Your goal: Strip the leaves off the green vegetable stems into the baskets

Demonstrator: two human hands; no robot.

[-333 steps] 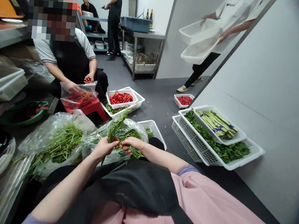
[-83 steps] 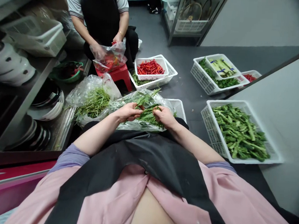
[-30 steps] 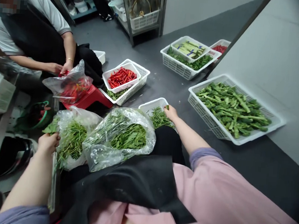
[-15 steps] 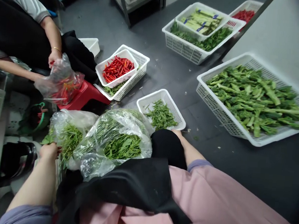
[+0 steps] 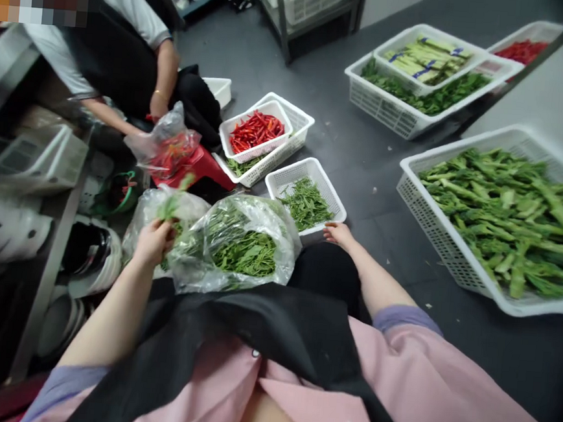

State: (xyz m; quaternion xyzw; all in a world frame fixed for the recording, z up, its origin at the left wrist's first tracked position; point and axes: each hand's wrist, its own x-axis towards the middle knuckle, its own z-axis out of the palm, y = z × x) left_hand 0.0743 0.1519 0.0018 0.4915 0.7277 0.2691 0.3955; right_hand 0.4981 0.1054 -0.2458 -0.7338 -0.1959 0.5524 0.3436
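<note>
My left hand (image 5: 153, 243) is shut around a bunch of green leafy sprigs (image 5: 172, 207) and is raised over a clear plastic bag of thin green stems (image 5: 154, 217). Beside it lies a second clear bag (image 5: 239, 247) full of leafy greens. My right hand (image 5: 339, 234) is open and holds nothing. It sits just off the front corner of a small white mesh basket (image 5: 283, 184) holding picked green leaves. Both hands are apart from the bags' openings, and the sprigs' lower ends are hidden by my fist.
A large white basket (image 5: 437, 213) of thick green stems sits at right, with another basket (image 5: 382, 108) of greens and bundled stalks behind it. A seated co-worker's hands (image 5: 157, 107) work at a chili bag (image 5: 172, 147) above a red stool (image 5: 207, 167). Steel shelving stands at left.
My left hand has risen from low at the left to over the bags, with sprigs in it. My right hand has come back into view at the small basket's front corner. The view has shifted.
</note>
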